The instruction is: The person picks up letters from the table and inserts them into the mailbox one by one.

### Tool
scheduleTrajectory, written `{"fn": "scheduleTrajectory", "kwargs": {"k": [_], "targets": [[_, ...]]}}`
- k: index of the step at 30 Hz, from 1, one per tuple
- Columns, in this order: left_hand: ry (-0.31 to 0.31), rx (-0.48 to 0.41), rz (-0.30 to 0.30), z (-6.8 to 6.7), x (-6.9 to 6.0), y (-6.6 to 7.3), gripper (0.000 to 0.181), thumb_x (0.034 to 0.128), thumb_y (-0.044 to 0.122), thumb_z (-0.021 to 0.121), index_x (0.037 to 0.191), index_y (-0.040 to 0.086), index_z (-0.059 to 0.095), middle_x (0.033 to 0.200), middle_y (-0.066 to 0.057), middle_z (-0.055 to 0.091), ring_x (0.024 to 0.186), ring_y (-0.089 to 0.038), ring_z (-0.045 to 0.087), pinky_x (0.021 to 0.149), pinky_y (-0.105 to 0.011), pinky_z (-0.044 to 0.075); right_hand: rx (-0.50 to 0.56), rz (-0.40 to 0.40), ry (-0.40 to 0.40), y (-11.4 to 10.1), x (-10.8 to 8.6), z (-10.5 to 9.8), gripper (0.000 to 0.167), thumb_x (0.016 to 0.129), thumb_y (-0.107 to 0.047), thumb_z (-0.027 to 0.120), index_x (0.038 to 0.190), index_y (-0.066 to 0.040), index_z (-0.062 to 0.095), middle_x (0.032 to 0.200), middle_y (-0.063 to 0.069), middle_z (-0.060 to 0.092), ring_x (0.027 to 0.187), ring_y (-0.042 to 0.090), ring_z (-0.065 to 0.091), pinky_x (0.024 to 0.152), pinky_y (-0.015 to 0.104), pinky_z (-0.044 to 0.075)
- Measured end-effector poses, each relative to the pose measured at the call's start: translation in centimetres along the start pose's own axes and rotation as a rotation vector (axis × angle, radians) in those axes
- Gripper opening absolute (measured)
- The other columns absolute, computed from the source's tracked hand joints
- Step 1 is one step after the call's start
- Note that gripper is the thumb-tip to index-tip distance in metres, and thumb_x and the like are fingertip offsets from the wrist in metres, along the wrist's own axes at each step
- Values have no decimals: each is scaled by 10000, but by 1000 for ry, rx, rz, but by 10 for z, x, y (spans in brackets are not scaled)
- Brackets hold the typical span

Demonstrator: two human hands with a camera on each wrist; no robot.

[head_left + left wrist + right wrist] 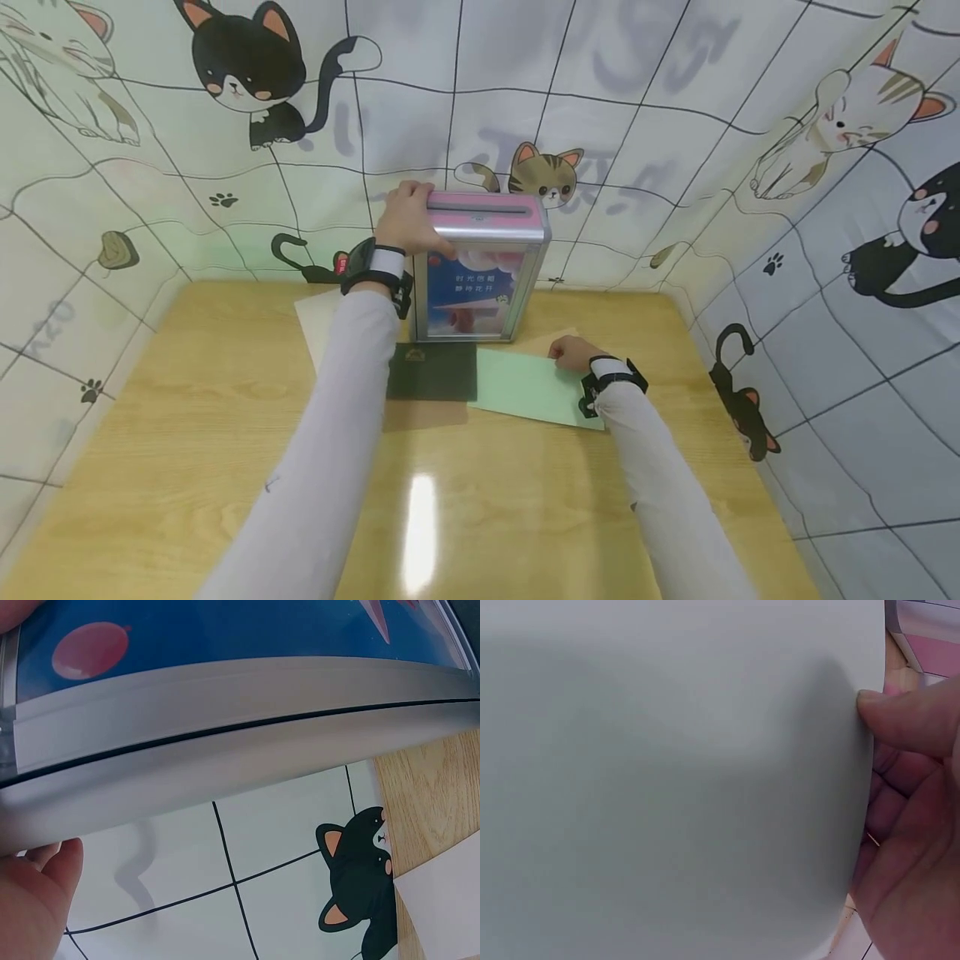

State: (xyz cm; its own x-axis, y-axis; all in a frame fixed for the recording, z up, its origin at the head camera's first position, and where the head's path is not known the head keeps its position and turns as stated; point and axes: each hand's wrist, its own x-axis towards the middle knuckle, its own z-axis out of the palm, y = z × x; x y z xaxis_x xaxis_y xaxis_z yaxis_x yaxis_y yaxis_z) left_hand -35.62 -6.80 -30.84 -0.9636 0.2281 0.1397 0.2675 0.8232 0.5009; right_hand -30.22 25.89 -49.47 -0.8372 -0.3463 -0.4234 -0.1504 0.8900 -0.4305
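A silver-framed box (480, 275) with a pink slotted top and a blue poster front stands against the back wall. My left hand (408, 221) grips its upper left corner, fingers over the back and thumb in front. In the left wrist view the box's metal edge (225, 757) crosses above the fingers. My right hand (576, 353) pinches the far right edge of a light green paper (532, 387), thumb on its face in the right wrist view. A dark green, flat piece (432, 372) with a small gold mark lies left of this paper, below the box.
A white sheet (315, 321) lies partly under my left forearm. A brown paper (425, 414) shows below the dark green piece, and another tan edge behind the light green paper. Cat-patterned cloth walls (637, 125) border the wooden table (487, 517).
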Motion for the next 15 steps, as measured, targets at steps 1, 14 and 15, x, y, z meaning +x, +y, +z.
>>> {"fn": "scheduleTrajectory", "kwargs": {"k": [1,14,15], "targets": [[1,-1,5,2,1,0,1124,474,409,800,1420,104,273,1439,-131,241,1286,-303,250,962,-441,386,11,14,-5,2,0,1,143,814,-19,490,896,-31,606,805,39,521,711,166,450,608,258,358],[16,-12,35,3,-3,2,1119,464,401,806,1401,65,294,1423,-171,257,1281,-346,255,963,-476,381,16,-42,30,-6,-15,1,150,769,26,470,811,-38,598,735,10,496,649,136,425,558,228,340],[22,-11,39,0,-3,2,1117,465,397,807,1400,63,295,1420,-172,259,1277,-347,259,965,-475,378,19,-42,31,-9,-15,-2,149,766,29,470,810,-35,598,737,15,500,654,142,429,560,231,342]]}}
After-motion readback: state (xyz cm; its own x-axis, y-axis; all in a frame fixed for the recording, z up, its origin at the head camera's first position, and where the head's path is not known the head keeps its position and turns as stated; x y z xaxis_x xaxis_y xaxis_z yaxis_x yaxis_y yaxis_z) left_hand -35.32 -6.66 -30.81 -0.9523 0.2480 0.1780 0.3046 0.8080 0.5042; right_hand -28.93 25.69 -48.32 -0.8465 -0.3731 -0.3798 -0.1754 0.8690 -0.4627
